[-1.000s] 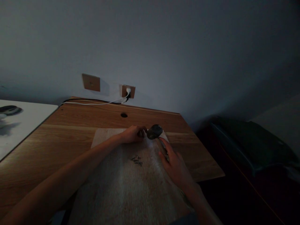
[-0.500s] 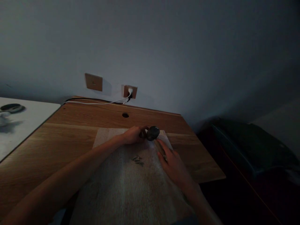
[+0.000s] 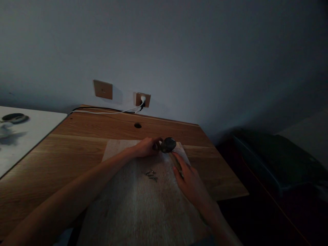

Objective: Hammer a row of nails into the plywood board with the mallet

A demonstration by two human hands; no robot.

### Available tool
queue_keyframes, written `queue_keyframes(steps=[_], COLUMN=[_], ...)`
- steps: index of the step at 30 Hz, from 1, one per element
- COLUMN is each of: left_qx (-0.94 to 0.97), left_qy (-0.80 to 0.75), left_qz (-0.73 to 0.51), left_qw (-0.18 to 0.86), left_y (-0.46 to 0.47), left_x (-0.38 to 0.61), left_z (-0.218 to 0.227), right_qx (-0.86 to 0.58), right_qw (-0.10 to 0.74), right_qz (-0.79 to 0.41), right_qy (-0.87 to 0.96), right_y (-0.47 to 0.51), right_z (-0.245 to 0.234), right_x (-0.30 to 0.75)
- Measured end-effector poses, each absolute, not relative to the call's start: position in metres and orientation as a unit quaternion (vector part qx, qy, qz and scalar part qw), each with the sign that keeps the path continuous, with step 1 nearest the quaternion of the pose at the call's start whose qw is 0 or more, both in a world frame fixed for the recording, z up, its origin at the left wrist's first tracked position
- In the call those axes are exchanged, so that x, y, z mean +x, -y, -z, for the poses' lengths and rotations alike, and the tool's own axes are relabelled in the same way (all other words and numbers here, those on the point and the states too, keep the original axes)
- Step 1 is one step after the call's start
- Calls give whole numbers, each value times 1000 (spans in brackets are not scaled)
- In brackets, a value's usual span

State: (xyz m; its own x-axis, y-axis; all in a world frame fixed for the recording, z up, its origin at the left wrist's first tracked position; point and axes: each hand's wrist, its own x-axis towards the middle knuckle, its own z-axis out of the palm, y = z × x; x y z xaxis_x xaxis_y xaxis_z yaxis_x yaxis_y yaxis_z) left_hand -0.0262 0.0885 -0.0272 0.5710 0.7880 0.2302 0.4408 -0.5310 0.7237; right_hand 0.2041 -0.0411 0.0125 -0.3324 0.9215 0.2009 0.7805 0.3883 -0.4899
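Note:
A pale wooden board [image 3: 138, 201] lies on the brown desk [image 3: 77, 150], running from me toward the wall. My left hand [image 3: 147, 147] rests at the board's far end, fingers pinched on something too small to make out. My right hand [image 3: 191, 181] is closed over the handle of a hammer. The dark hammer head [image 3: 167, 145] sits right beside my left fingertips. A small cluster of nails [image 3: 151, 175] lies on the board between my hands.
The wall holds a wooden plate [image 3: 103, 89] and a socket [image 3: 142, 99] with a white cable [image 3: 102, 112] trailing along the desk's back edge. A cable hole [image 3: 137, 125] is in the desk. A white surface [image 3: 23, 136] adjoins at left, and a dark seat [image 3: 276, 160] stands at right.
The hammer head has shifted slightly closer to my left fingertips. Both hands stay in nearly the same places, and the view has drifted a little.

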Motion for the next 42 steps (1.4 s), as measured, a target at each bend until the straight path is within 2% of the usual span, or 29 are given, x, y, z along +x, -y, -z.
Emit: queue_keyframes(steps=[3,14,18,29,33,37,42], left_qx=[827,826,823,820,830,876,903], left_qy=[-380,-382,-387,-358,-361,-305,-265], left_qz=[-277,-275,-277,-265,-212,-107,-41], left_qw=[308,310,309,360,368,359,334], left_y=[-88,-88,-87,-90,-90,-78,-58], left_x=[-26,-26,-26,-31,-45,-51,-35], left_z=[27,27,25,19,-5,-29,-32], right_qx=[-535,-534,-535,-540,-549,-556,-559], right_qw=[210,238,223,247,238,204,202], right_qz=[-156,-158,-174,-173,-187,-204,-206], right_qy=[803,796,796,786,779,780,777], right_y=[40,43,43,50,65,75,75], right_z=[-14,-10,-9,-6,-5,4,8], right_x=[204,203,205,211,218,224,225])
